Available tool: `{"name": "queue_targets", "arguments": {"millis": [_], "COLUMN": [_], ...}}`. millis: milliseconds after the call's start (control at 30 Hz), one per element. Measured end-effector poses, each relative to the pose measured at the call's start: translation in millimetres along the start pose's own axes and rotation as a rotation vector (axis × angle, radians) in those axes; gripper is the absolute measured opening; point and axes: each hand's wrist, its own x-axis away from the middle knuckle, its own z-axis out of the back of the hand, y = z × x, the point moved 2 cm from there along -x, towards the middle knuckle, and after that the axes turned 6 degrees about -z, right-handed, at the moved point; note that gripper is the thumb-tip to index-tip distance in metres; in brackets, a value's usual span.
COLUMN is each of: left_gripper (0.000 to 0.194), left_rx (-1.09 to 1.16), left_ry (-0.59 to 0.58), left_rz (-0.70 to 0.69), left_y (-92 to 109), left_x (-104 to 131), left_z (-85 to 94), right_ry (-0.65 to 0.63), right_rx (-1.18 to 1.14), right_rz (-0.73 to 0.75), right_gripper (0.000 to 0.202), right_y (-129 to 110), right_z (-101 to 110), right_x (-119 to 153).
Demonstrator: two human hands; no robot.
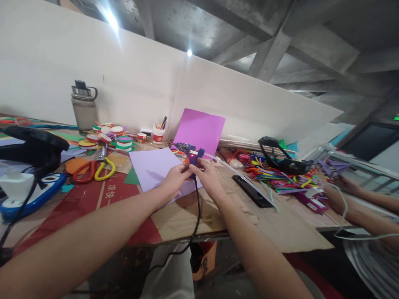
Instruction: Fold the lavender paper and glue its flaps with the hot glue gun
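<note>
Both my hands meet at a blue hot glue gun (193,156) with a small red light. My left hand (175,179) has its fingers closed at the handle's left side. From the other side, my right hand (208,177) closes round the same handle. A black cord (198,207) hangs from the handle's bottom and runs over the table edge. A translucent stick (215,158) lies just right of the gun; I cannot tell whether it is joined to it. Beneath the hands lie pale purple paper sheets (149,166).
Scissors (101,166), a blue-white power strip (50,189) and paper rolls (116,135) are on the left. A water bottle (84,108) stands behind. At right are a black phone (252,191), colourful craft stems (280,180) and another person's hands (339,195).
</note>
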Motion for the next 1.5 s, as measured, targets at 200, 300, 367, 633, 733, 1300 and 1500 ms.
{"name": "queue_targets", "arguments": {"millis": [200, 300, 367, 633, 733, 1300, 1500], "left_gripper": [0.033, 0.027, 0.029, 0.073, 0.071, 0.06, 0.05], "left_rx": [-0.553, -1.041, -1.285, -1.781, -1.786, -1.585, -1.597], "left_ry": [-0.095, -0.207, -0.241, -0.427, -0.508, -0.639, -0.613], "left_rz": [0.065, -0.134, -0.204, 0.043, 0.087, -0.022, -0.058], "left_y": [10, 25, 32, 36, 41, 66, 66], "left_x": [1, 3, 5, 17, 18, 18, 20], "left_z": [4.3, 11.1, 20.5, 66.1, 71.7, 113.1, 116.9], "right_ry": [0.025, 0.049, 0.071, 0.096, 0.09, -0.393, -0.555], "right_rx": [-0.16, -0.002, 0.141, 0.443, 0.545, 0.658, 0.703], "right_rz": [-0.125, -0.244, -0.297, -0.408, -0.408, 0.451, 0.342], "right_gripper": [0.03, 0.03, 0.029, 0.017, 0.018, 0.039, 0.021], "right_y": [26, 38, 45, 57, 56, 10, 10], "right_z": [4, 9, 15, 31, 34, -37, -40], "right_x": [-13, -21, -26, -37, -35, -4, -10]}}
